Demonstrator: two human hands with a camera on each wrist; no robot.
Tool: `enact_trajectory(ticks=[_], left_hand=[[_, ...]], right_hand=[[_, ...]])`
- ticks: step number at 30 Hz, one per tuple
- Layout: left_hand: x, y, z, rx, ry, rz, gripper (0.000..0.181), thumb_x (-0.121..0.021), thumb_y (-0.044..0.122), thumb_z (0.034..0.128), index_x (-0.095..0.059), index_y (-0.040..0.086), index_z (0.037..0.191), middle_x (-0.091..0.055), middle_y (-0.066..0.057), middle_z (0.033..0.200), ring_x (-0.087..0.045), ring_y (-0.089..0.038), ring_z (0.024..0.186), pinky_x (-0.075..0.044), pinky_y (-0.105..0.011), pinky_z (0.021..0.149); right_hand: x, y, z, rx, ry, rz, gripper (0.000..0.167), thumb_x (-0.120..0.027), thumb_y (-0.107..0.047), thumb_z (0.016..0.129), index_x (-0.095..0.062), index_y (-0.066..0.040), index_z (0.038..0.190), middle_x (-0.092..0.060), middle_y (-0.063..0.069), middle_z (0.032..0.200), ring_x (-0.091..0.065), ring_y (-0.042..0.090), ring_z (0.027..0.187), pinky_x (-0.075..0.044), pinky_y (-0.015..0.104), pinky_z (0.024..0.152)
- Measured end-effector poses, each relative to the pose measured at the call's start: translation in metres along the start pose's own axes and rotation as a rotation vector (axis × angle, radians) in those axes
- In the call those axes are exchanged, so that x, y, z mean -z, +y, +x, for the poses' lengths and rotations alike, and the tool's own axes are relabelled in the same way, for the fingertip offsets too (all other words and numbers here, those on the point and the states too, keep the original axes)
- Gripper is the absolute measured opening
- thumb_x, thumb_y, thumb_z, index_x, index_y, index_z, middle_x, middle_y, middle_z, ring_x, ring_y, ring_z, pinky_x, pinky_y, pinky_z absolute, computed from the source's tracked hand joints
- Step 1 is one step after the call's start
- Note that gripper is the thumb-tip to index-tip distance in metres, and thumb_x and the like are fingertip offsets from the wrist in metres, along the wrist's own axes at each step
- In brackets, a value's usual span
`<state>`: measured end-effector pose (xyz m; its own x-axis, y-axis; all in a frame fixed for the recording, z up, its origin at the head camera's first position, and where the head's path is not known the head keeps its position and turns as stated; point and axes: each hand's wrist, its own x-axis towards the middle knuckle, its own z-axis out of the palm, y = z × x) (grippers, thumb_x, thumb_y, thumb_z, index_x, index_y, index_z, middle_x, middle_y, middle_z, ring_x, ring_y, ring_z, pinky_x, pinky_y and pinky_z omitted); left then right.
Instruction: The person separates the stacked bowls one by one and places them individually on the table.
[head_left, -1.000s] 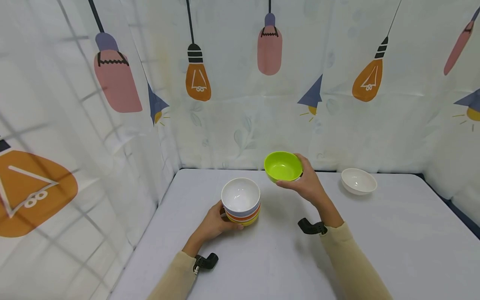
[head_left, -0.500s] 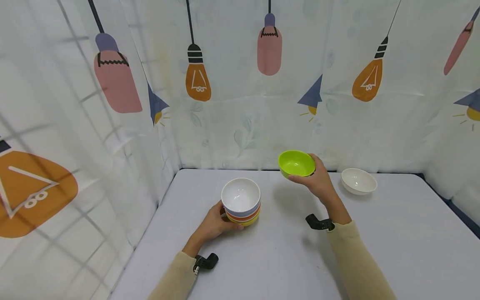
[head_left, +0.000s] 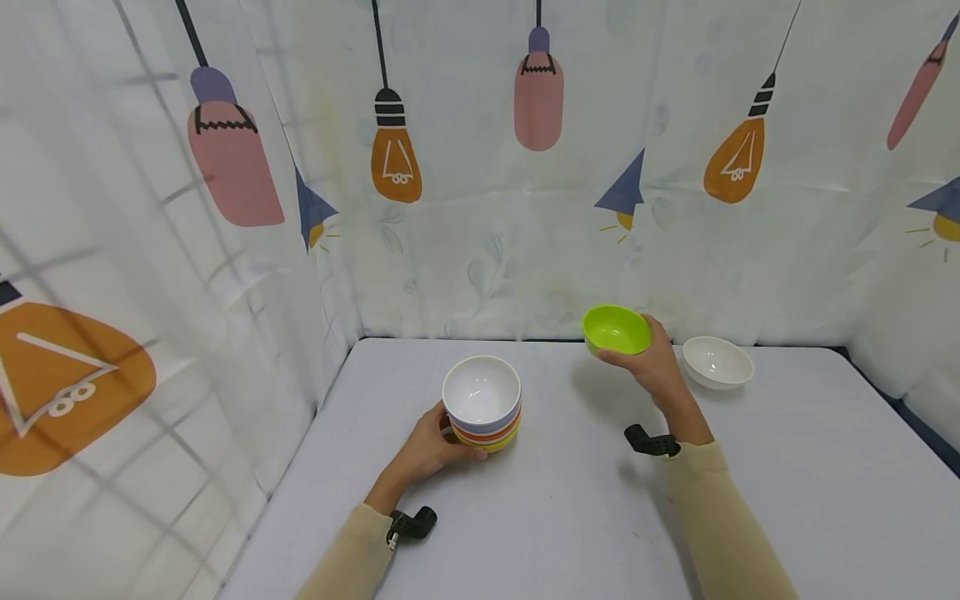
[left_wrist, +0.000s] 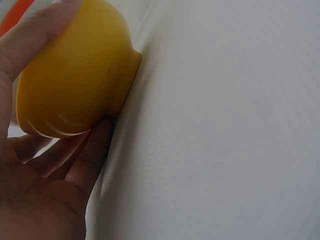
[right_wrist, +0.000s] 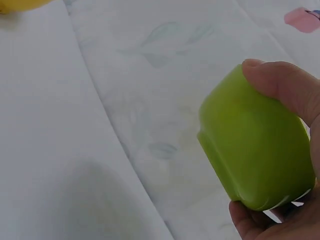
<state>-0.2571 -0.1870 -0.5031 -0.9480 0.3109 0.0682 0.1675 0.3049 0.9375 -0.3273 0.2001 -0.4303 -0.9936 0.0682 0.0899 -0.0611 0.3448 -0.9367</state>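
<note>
My left hand grips a stack of nested bowls from its left side, thumb and fingers around the lowest one. That yellow bowl rests on the table; orange and blue bands show above it, and a white bowl tops the stack. Up in the air near the table's back edge, my right hand holds a green bowl, thumb on one side and fingers on the other. Its inside faces up and towards me in the head view; the right wrist view shows its outer wall and foot.
A shallow white bowl stands on the table at the back right, just right of my right hand. The white table ends at a curtain printed with lamps. Another curtain hangs along the left side.
My right hand has carried the green bowl to the right, away from the stack and closer to the shallow white bowl. The left hand and the stack have stayed in place.
</note>
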Motion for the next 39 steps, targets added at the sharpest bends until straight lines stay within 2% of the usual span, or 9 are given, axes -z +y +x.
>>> enact_trajectory(ticks=[9,19,25,39], left_hand=[[0.0,0.0,0.0,0.003,-0.005,-0.017,0.092,-0.097,0.019,0.0687,-0.048,0.02,0.147,-0.062,-0.005,0.139,-0.062,-0.024,0.125,-0.051,-0.039,0.105],[0.0,-0.001,0.0,0.004,0.001,0.006,0.093,-0.097,0.022,0.0685,-0.048,0.022,0.147,-0.062,-0.003,0.138,-0.061,-0.024,0.126,-0.05,-0.04,0.106],[0.0,-0.001,0.0,0.002,-0.001,0.001,0.094,-0.097,0.022,0.0685,-0.047,0.023,0.148,-0.061,-0.002,0.139,-0.061,-0.023,0.127,-0.05,-0.04,0.107],[0.0,-0.001,0.0,0.007,-0.003,-0.007,0.094,-0.097,0.022,0.0696,-0.046,0.022,0.148,-0.06,-0.004,0.14,-0.06,-0.025,0.128,-0.049,-0.04,0.107]], right_hand=[[0.006,0.021,0.007,-0.079,0.018,0.003,0.113,-0.088,-0.031,0.082,-0.012,-0.011,0.163,-0.031,0.018,0.16,-0.037,0.039,0.14,-0.04,0.054,0.117],[0.009,0.047,0.011,-0.094,0.039,0.002,0.107,-0.089,-0.026,0.08,-0.021,-0.005,0.16,-0.038,0.021,0.155,-0.042,0.038,0.134,-0.04,0.048,0.112],[0.009,0.058,0.012,-0.103,0.047,-0.021,0.106,-0.09,-0.026,0.079,-0.024,-0.005,0.159,-0.04,0.021,0.153,-0.043,0.038,0.134,-0.039,0.05,0.114],[0.016,0.071,0.014,-0.109,0.005,-0.116,0.11,-0.089,-0.03,0.08,-0.019,0.001,0.159,-0.035,0.025,0.155,-0.04,0.042,0.137,-0.036,0.054,0.117]])
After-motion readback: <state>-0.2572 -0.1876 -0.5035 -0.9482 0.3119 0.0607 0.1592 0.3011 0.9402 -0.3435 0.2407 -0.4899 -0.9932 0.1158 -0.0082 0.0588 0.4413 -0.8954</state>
